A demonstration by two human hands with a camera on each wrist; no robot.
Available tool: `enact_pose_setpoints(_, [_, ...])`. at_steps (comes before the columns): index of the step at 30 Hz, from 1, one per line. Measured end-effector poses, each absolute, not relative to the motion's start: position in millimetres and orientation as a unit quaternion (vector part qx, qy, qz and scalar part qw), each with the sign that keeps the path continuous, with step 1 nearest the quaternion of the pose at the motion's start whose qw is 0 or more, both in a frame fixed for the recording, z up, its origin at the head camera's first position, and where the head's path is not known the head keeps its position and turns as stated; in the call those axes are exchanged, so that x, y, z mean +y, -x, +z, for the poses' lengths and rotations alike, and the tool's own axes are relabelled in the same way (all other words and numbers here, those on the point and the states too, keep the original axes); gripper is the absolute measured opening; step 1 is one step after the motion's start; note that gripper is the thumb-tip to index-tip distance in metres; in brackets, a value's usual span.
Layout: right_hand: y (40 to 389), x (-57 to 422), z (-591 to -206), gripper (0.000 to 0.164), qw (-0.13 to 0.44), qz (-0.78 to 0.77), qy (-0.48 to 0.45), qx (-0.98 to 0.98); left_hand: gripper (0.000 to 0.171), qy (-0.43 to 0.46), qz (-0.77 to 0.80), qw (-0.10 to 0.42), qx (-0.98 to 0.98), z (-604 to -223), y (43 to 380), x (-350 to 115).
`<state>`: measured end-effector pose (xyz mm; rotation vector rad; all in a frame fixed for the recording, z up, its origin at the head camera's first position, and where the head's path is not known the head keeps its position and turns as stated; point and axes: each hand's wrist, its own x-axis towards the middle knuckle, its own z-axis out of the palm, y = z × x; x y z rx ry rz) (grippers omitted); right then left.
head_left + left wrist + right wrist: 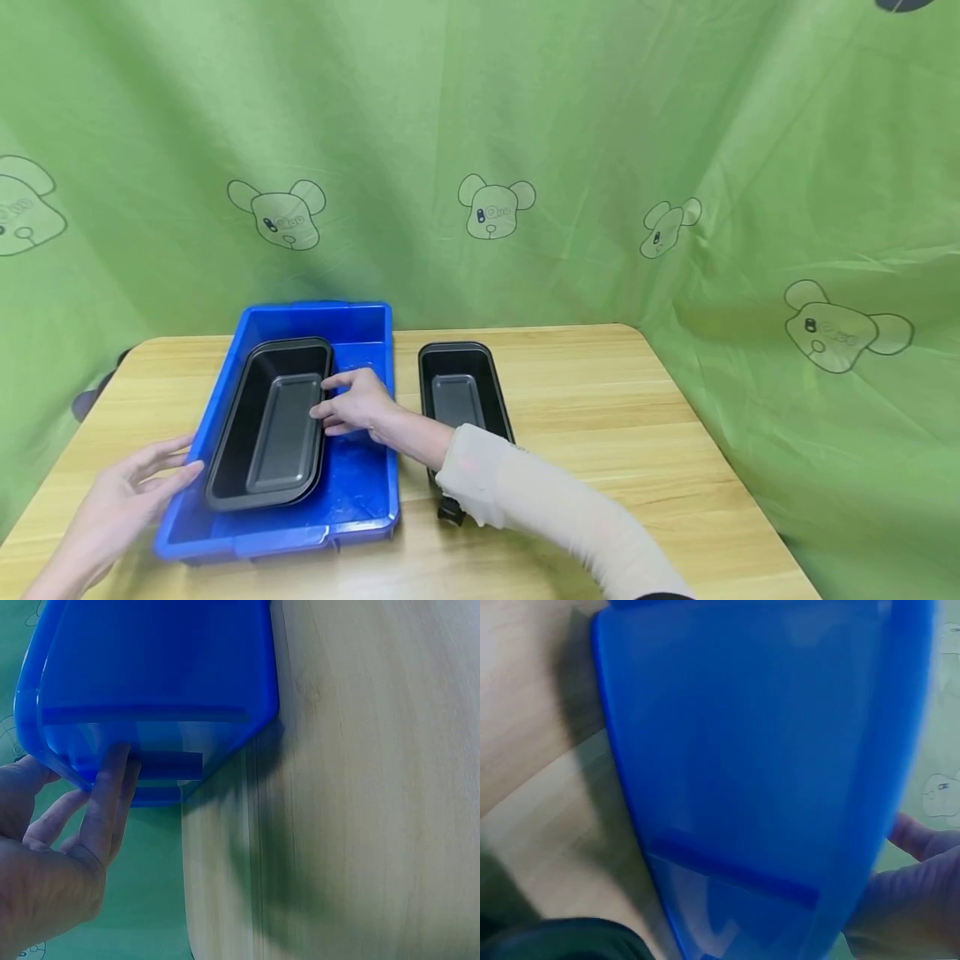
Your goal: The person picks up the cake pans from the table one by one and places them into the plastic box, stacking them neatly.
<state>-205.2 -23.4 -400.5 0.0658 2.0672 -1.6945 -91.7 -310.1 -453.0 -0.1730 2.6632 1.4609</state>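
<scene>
A dark loaf pan point(285, 433) lies lengthwise inside a blue plastic bin point(363, 537), towards its left side. My right hand point(360, 404) reaches over the bin's right wall and pinches the pan's right rim, one fingertip over the inside. In the right wrist view, the bin's outer wall point(735, 750) hides most of that hand. At the bin's left wall, my left hand point(127, 500) has its fingers extended, fingertips right at the outer side. The left wrist view shows those fingers point(112, 795) nearly straight along the blue wall.
Another dark loaf pan point(457, 387) stands on the wooden table point(600, 417) right of the bin, partly behind my right forearm. A small black object point(451, 511) sits at its near end. Green cloth point(375, 125) with bear faces hangs around the table.
</scene>
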Motion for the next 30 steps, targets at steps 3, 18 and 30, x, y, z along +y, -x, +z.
enact_pose_setpoints(3, [203, -18, -395, 0.050, 0.241, -0.610, -0.001, 0.755, 0.071, 0.060, 0.476, 0.054, 0.876, -454, 93, -312])
enact_pose_setpoints(18, [203, 29, -372, 0.050, 0.274, -0.620, 0.050, 0.733, 0.074, 0.063, 0.481, 0.063, 0.872, -452, 93, -310])
enact_pose_setpoints(30, [204, 76, -357, 0.046, 0.259, -0.637, 0.051, 0.724, 0.072, 0.063, 0.472, 0.064, 0.877, -447, 93, -307])
